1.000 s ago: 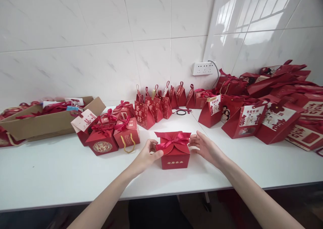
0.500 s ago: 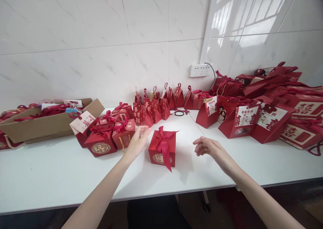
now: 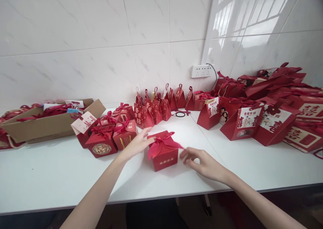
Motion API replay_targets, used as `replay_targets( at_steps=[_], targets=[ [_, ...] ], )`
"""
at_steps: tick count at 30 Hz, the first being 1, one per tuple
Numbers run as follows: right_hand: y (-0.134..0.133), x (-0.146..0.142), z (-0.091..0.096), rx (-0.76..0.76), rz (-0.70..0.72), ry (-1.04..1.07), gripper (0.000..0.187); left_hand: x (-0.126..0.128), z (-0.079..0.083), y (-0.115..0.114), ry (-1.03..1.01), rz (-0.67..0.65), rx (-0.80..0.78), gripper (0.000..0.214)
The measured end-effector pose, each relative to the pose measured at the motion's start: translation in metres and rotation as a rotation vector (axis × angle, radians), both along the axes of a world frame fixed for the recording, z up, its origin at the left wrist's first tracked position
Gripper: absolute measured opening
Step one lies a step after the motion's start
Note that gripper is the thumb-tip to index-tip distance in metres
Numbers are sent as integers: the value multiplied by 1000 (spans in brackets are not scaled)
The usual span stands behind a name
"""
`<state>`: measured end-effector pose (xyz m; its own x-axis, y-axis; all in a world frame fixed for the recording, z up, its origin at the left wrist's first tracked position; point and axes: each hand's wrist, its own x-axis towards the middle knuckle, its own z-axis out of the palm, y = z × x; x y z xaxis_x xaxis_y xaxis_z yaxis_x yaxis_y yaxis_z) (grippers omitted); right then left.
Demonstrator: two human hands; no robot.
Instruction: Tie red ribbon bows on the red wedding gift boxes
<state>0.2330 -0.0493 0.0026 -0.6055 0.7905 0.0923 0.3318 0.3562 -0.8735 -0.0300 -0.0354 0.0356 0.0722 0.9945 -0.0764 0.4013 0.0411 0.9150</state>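
A red gift box [image 3: 166, 161] with a red ribbon bow [image 3: 163, 145] on top stands on the white table in front of me. My left hand [image 3: 138, 142] is at the box's left side, fingers stretched and apart, its thumb by the bow's left loop. At the right side is my right hand [image 3: 193, 158], its fingers bent but apart, close to the box and a ribbon tail. Whether its fingertips touch the box I cannot tell. Nothing is gripped in either hand.
Several ribbon-tied red boxes [image 3: 102, 147] and a cardboard box [image 3: 50, 126] of red items stand left. Triangular red boxes [image 3: 143, 115] line the wall, beside a black ring [image 3: 180, 114]. More red boxes [image 3: 246, 124] pile up right. A power strip [image 3: 201, 71] is on the wall.
The gift box has turned, so a side with small gold lettering now faces me instead of the round gold emblem. My right hand has moved left to the box; my left hand stays beside it.
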Motion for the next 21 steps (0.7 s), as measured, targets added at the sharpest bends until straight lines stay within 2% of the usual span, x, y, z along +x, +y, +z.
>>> replay_targets(
  at_steps=[1, 4, 6, 8, 10, 12, 15, 19, 21],
  targets=[
    [-4, 2, 3, 16, -36, -59, 13, -2, 0, 2, -11, 45, 38, 59],
    [-6, 4, 7, 89, -160, -92, 17, -2, -1, -3, -29, 140, 130, 53],
    [1, -1, 5, 126, -185, -43, 48, 0, 0, -10, 27, 220, 163, 50],
    [10, -11, 1, 134, -131, 3, 84, 2, 1, -18, 113, 308, 159, 48],
    [20, -22, -2, 131, -45, 38, 104, 1, 2, -25, 161, 336, 107, 47],
    [28, -32, -3, 108, 48, 75, 109, -3, 3, -30, 141, 276, 35, 42],
    [34, -42, -3, 51, 135, 140, 108, -8, 6, -35, 50, 125, -22, 36],
    [37, -50, -7, 89, 49, 219, 105, -6, 12, -46, -69, 40, -51, 34],
    [40, -53, -11, 141, -6, 261, 104, -1, 14, -53, -86, -5, -117, 36]
  ],
)
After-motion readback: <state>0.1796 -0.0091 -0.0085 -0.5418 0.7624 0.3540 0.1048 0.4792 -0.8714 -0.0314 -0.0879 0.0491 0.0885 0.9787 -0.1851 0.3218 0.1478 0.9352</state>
